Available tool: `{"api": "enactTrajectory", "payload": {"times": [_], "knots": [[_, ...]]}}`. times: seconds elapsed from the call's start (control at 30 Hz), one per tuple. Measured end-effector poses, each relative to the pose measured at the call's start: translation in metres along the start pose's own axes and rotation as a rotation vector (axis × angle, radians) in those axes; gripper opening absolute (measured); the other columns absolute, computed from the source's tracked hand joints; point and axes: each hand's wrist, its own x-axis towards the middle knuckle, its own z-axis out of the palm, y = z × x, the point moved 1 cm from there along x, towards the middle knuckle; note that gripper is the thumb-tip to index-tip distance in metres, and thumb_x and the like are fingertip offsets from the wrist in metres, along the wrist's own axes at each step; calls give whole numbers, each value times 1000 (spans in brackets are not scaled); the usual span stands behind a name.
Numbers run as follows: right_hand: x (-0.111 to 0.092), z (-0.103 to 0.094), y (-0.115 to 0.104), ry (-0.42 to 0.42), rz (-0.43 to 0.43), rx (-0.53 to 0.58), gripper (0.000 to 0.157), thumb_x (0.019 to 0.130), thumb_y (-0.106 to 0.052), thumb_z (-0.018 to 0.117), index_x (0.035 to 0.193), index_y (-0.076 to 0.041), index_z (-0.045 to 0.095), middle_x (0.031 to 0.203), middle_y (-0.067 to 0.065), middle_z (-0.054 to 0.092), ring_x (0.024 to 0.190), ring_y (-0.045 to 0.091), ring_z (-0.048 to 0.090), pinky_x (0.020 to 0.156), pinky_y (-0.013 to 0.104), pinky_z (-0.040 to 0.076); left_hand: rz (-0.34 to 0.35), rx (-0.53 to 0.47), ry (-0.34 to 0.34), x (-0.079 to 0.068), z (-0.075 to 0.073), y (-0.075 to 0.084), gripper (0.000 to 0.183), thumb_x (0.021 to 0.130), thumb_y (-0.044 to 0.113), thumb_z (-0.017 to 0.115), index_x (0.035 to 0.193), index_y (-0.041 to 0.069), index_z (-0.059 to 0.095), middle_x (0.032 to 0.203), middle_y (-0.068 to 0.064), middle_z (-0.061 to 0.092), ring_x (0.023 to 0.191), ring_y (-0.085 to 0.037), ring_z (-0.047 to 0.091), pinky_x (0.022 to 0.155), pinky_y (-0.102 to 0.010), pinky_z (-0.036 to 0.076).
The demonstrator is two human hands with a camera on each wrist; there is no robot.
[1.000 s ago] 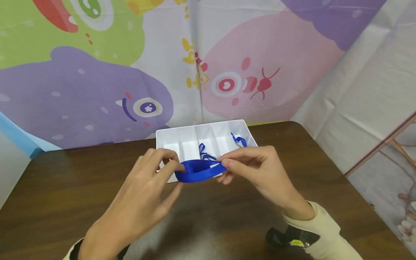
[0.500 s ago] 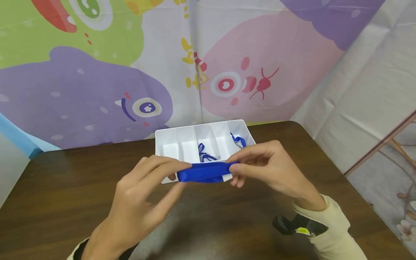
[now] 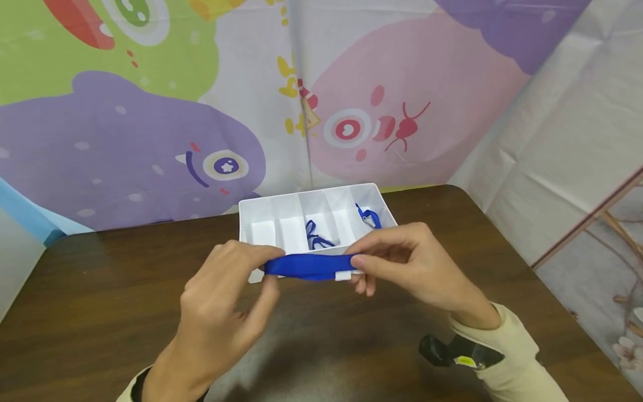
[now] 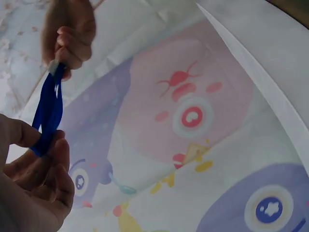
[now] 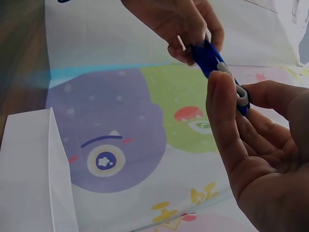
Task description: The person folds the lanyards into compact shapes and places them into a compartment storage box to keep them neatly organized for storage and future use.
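Observation:
A loop of blue ribbon [image 3: 301, 267] is stretched flat between both hands, in front of the white tray. My left hand [image 3: 216, 312] pinches its left end between thumb and fingers. At the other end, the thumb and fingers of my right hand [image 3: 422, 273] pinch the ribbon beside a small white piece [image 3: 343, 276]. The left wrist view shows the ribbon [image 4: 50, 108] as two strands with a gap between them. Pale curled bits [image 5: 241, 96] show at the right fingertips in the right wrist view.
Behind the hands stands a white tray [image 3: 291, 233] divided into several compartments. Thin blue ribbon [image 3: 318, 241] lies in its middle compartment, another blue ribbon [image 3: 370, 218] in the rightmost. The brown table [image 3: 125, 279] backs onto a cartoon-printed cloth [image 3: 150, 145].
The ribbon loop was spread open, then was drawn out flat between the hands. Both hands have shifted slightly left since half a second ago, and the white piece now shows at the lower edge.

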Motion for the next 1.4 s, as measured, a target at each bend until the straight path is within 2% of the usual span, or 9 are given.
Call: {"api": "enactTrajectory", "payload": {"times": [0.1, 0.23, 0.43, 0.6, 0.73, 0.93, 1.07, 1.3, 1.4], "knots": [[0, 2, 2, 28, -22, -6, 13, 91, 8, 65, 102, 4, 70, 78, 14, 70, 61, 30, 66, 54, 40, 57, 30, 144, 9, -3, 5, -1, 18, 88, 0, 49, 92, -6, 66, 79, -9, 65, 64, -21, 53, 61, -33, 42], [0, 5, 6, 59, -24, -48, 13, 90, 8, 67, 101, 3, 71, 77, 12, 69, 60, 27, 65, 54, 38, 57, 16, 248, 3, -8, 8, -2, 19, 91, 3, 48, 91, -7, 64, 74, -10, 63, 59, -20, 52, 56, -33, 42], [2, 5, 6, 44, 15, -71, 15, 89, 7, 69, 101, -2, 72, 77, 11, 70, 62, 28, 66, 55, 39, 58, -115, 197, -95, -13, 3, -6, 14, 84, 12, 55, 87, 0, 60, 74, -4, 60, 63, -15, 50, 61, -27, 38], [3, 4, 6, -17, 59, -65, 17, 88, 6, 70, 103, -3, 72, 80, 10, 72, 62, 28, 66, 56, 40, 58, -171, 160, -191, -15, 0, -9, 10, 80, 9, 61, 88, 4, 57, 76, 0, 60, 66, -12, 49, 60, -26, 39], [3, 4, 9, -38, 91, -76, 18, 88, 4, 72, 103, -5, 72, 79, 8, 72, 60, 27, 65, 55, 41, 58, -176, 198, -196, -17, 2, -9, 11, 81, 4, 63, 91, 3, 58, 75, -3, 63, 64, -15, 52, 56, -29, 43], [4, 2, 13, -14, 94, -109, 18, 87, 3, 74, 102, -6, 73, 79, 7, 72, 59, 28, 64, 55, 40, 57, -113, 232, -178, -18, 8, -10, 14, 85, 0, 60, 98, -1, 65, 76, -8, 68, 60, -16, 58, 61, -34, 45], [4, -3, 15, 12, 85, -138, 15, 87, 3, 73, 101, -2, 73, 78, 11, 71, 58, 28, 64, 54, 39, 58, -155, 118, -226, -18, 6, -12, 14, 84, -3, 68, 97, 2, 68, 80, -4, 68, 70, -13, 60, 64, -28, 45], [7, -18, 16, -7, 130, -140, 15, 88, 2, 73, 100, -6, 74, 76, 13, 70, 58, 26, 65, 52, 41, 57, -318, -313, -308, -14, 3, -16, 21, 84, -2, 75, 98, 13, 67, 80, 8, 61, 72, -5, 54, 63, -18, 42], [6, -24, 17, -26, 140, -117, 15, 87, 3, 72, 100, -6, 74, 77, 13, 70, 58, 29, 64, 51, 40, 56, -367, -370, -387, -15, 0, -17, 21, 86, 2, 75, 98, 16, 66, 80, 11, 61, 72, -5, 55, 65, -21, 44]]}}
